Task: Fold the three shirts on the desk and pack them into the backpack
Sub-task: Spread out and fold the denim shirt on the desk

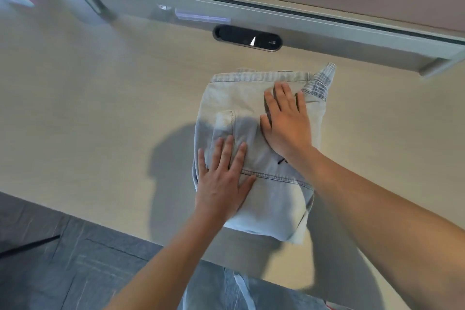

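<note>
In the head view, a folded pale blue denim shirt [254,148] lies on the light wooden desk [100,108], a little right of the middle of the frame. Its near edge reaches almost to the front edge of the desk. At the upper right corner of the folded shirt a small piece of checked fabric [320,82] sticks out.

The left hand [222,181] lies flat on the lower left part of the shirt, with straight fingers a little apart, pressing on the cloth. The right hand [286,121] lies flat on the upper right part of the shirt, also with straight fingers, slightly spread. The two hands do not touch each other.

Above the shirt, in the upper middle of the frame, a dark oval cable slot [247,38] sits in the desk, near a grey metal rail [302,17]. In the upper left corner there are some blurred things that I cannot identify. The grey floor [50,259] shows in the lower left.
</note>
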Tool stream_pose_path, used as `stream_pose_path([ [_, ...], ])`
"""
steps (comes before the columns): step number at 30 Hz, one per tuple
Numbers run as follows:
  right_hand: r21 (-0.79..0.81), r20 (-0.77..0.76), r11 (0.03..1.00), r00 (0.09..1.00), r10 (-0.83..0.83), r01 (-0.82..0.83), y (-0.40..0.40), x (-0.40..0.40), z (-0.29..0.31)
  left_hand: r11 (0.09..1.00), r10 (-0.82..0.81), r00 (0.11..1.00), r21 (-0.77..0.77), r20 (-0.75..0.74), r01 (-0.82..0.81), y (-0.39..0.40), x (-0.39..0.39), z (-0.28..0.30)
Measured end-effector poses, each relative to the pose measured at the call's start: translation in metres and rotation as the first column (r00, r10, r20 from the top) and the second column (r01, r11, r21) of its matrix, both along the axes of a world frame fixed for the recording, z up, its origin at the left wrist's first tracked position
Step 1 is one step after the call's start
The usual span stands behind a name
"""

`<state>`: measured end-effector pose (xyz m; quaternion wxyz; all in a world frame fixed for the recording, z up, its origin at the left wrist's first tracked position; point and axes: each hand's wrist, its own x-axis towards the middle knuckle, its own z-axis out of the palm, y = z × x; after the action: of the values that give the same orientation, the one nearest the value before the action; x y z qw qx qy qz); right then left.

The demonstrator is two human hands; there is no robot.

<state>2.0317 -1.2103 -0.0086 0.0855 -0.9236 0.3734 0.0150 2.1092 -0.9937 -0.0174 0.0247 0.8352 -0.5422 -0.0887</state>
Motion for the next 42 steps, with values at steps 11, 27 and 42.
stream_pose_path([
  [11,0.021,-0.122,0.990,0.983,0.140,-0.138,-0.060,-0.019,-0.007,0.982,0.174,0.984,-0.072,-0.027,-0.176,-0.039,-0.083,0.005],
  [27,0.049,-0.234,0.622,0.614,-0.754,0.782,0.144,-0.173,0.008,0.832,-0.544,0.838,-0.103,0.031,0.545,-0.085,-0.045,0.019],
  [42,0.008,0.032,0.835,0.834,-0.550,0.550,0.099,-0.124,-0.027,0.973,-0.226,0.974,-0.049,-0.017,0.225,-0.062,-0.050,-0.019],
])
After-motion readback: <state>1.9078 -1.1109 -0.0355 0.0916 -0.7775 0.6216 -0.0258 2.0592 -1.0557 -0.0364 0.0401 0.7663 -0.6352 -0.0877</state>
